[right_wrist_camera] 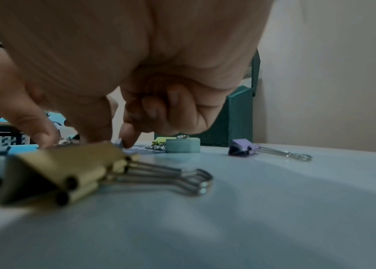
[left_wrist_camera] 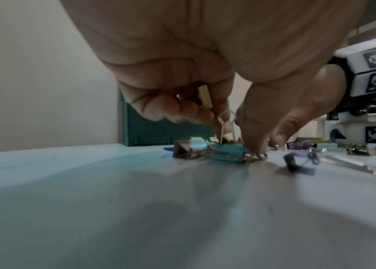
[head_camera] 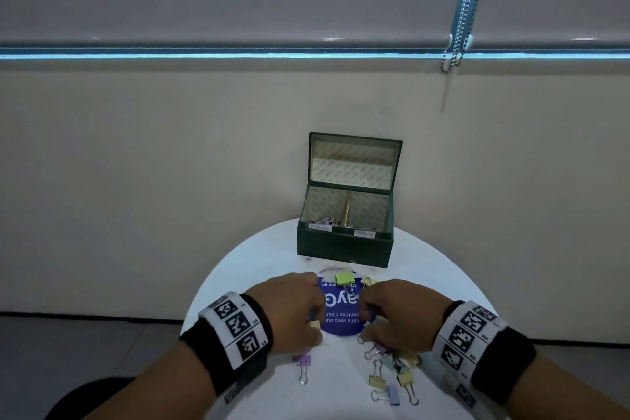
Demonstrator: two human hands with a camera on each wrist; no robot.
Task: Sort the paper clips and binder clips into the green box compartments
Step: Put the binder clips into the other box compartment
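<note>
The green box [head_camera: 344, 242] stands open at the table's far side, with clips in its left compartment. My left hand [head_camera: 315, 320] is low over the table left of the blue sticker [head_camera: 342, 314]. It holds a yellow binder clip [left_wrist_camera: 205, 97] in its curled fingers. Its thumb and forefinger pinch the wire handle of a teal binder clip [left_wrist_camera: 228, 152] lying on the table. My right hand [head_camera: 370, 312] is at the sticker's right edge, its fingers curled. Thumb and forefinger pinch a small blue clip [right_wrist_camera: 119, 142] at the table surface.
A green binder clip [head_camera: 344, 278] lies on the sticker's far edge and a purple one [head_camera: 303, 360] near my left wrist. Several pastel binder clips [head_camera: 395, 375] lie in a pile under my right wrist. The round white table [head_camera: 252, 266] stands against a wall.
</note>
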